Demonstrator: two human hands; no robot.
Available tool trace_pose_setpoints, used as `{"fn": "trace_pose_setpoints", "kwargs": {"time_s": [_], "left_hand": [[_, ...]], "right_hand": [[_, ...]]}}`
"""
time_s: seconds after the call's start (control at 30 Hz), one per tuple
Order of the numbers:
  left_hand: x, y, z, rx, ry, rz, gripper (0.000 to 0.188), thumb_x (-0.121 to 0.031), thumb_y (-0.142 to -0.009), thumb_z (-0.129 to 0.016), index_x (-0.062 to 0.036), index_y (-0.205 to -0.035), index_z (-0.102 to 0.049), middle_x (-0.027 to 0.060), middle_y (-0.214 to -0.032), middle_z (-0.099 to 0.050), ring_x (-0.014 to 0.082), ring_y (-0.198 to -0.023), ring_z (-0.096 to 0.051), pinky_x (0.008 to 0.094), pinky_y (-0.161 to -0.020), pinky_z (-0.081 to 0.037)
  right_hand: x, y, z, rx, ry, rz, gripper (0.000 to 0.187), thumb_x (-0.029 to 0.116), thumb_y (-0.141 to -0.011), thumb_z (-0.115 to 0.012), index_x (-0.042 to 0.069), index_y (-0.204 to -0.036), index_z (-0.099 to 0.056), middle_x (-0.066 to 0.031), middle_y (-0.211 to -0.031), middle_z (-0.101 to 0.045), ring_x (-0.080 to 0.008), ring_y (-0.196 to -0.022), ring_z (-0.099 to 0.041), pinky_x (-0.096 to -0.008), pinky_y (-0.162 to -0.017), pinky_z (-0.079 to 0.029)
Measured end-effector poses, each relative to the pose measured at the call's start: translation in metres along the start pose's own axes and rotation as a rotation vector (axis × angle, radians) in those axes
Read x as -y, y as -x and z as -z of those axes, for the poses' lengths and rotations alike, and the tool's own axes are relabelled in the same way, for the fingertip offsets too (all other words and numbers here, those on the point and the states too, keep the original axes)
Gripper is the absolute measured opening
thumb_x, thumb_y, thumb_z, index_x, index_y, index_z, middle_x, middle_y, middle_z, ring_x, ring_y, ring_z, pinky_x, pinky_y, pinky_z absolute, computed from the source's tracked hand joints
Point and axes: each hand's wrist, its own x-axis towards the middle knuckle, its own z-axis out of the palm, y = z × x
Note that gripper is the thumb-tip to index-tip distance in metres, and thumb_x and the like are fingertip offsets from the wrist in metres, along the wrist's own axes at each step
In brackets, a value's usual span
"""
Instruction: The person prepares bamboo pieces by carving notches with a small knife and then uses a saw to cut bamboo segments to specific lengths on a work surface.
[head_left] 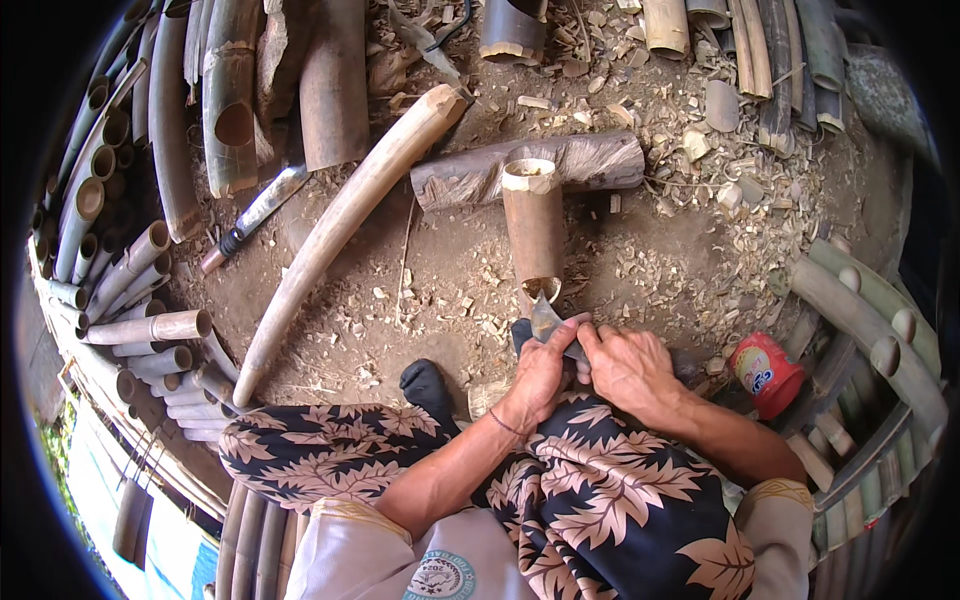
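My left hand (pixel 541 378) and my right hand (pixel 632 368) meet above my lap, both closed on a knife. Its grey pointed blade (pixel 544 318) sticks out ahead of the left thumb and touches, or nearly touches, the near end of a brown bamboo tube (pixel 533 225). An opening is cut into that near end. The tube's far end rests on a thick wooden log (pixel 600 165) lying crosswise. Most of the knife's handle is hidden by my fingers, and I cannot tell how each hand shares the grip.
A long curved pole (pixel 345 235) slants across the left ground. Behind it lies a large knife (pixel 255 215). Cut bamboo tubes (pixel 150 327) are stacked at the left, more bamboo (pixel 850 305) at the right beside a red packet (pixel 767 375). Wood chips (pixel 740 240) cover the soil.
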Motion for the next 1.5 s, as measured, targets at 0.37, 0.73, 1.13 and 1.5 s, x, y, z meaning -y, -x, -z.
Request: {"fn": "trace_pose_setpoints", "kwargs": {"time_s": [0.37, 0.73, 1.13, 1.5], "left_hand": [[-0.043, 0.014, 0.001, -0.264, -0.722, -0.13, 0.045, -0.038, -0.097, -0.053, 0.0007, -0.092, -0.074, 0.0108, -0.058, -0.061, 0.0179, -0.049, -0.057, 0.0334, -0.048, -0.044], [-0.003, -0.006, -0.027, 0.079, 0.388, 0.07, 0.029, -0.033, -0.1, -0.053, -0.0051, -0.101, -0.062, 0.0049, -0.077, -0.064, 0.0169, -0.068, -0.062, 0.0321, -0.064, -0.051], [-0.07, 0.008, 0.004, -0.257, -1.258, -0.017, 0.044, -0.028, -0.09, -0.05, 0.0115, -0.079, -0.067, 0.0248, -0.067, -0.066, 0.0368, -0.067, -0.069, 0.0448, -0.073, -0.055], [0.011, -0.011, -0.017, 0.315, 0.263, 0.067, 0.049, -0.041, -0.103, -0.046, -0.0083, -0.139, -0.05, -0.0015, -0.085, -0.059, 0.0086, -0.07, -0.052, 0.03, -0.069, -0.047]], "right_hand": [[0.011, -0.003, -0.046, -0.234, -0.49, 0.067, 0.045, 0.018, -0.085, -0.061, -0.001, -0.123, -0.046, -0.0271, -0.106, -0.063, -0.0417, -0.085, -0.066, -0.0484, -0.07, -0.055], [-0.024, -0.037, 0.076, 0.317, 0.07, 0.211, 0.019, 0.017, -0.078, -0.064, 0.003, -0.091, -0.066, -0.0207, -0.075, -0.067, -0.0398, -0.073, -0.067, -0.0469, -0.062, -0.053], [0.034, -0.024, -0.089, -0.398, -1.004, -0.073, 0.038, 0.018, -0.074, -0.078, 0.003, -0.103, -0.061, -0.0178, -0.084, -0.067, -0.0351, -0.078, -0.069, -0.0405, -0.068, -0.053], [-0.01, 0.014, 0.037, 0.006, 0.255, 0.173, 0.039, 0.014, -0.082, -0.061, -0.007, -0.114, -0.057, -0.016, -0.075, -0.068, -0.0319, -0.064, -0.068, -0.0402, -0.056, -0.054]]}}
